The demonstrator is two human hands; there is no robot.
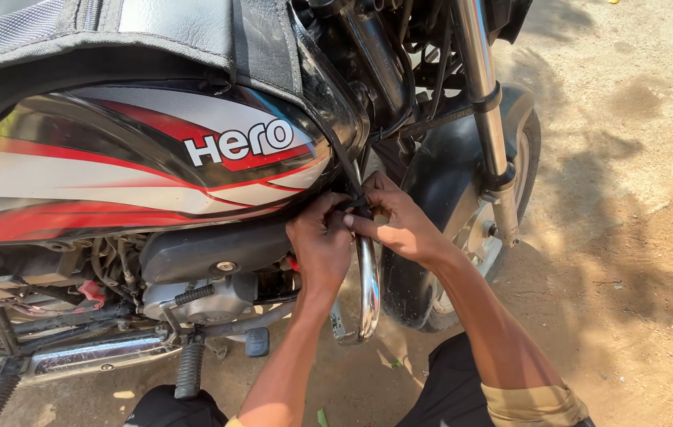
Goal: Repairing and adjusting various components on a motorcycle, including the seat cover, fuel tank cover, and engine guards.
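Person crouched beside a parked motorcycle, both bare hands up under the front lower edge of the glossy black fuel tank with red and white stripes (138, 170). Left hand (319, 247) and right hand (400, 225) meet at a thin black strap or cable (350, 178) that runs down along the tank's front edge. Fingers of both hands are pinched together on its lower end, just above the top of the curved chrome crash-guard tube (367, 289). Fingertips of the two hands are touching or nearly so; exactly what sits between them is too small to tell.

The strap's lower end is at the gap between tank and guard tube, right in front of the dark grey engine side cover (210, 251).

Around it: grey padded seat and tank cover (115, 28) on top, chrome front fork leg (483, 103) to the right, black front mudguard (443, 170) and front tyre (400, 292) behind the right forearm. Below the left forearm, a black ribbed rubber footpeg (189, 370) and a chrome exhaust pipe (91, 354). A tan cuffed sleeve (530, 403) shows on the right arm. The bike stands on sunlit sandy dirt ground (637, 237).
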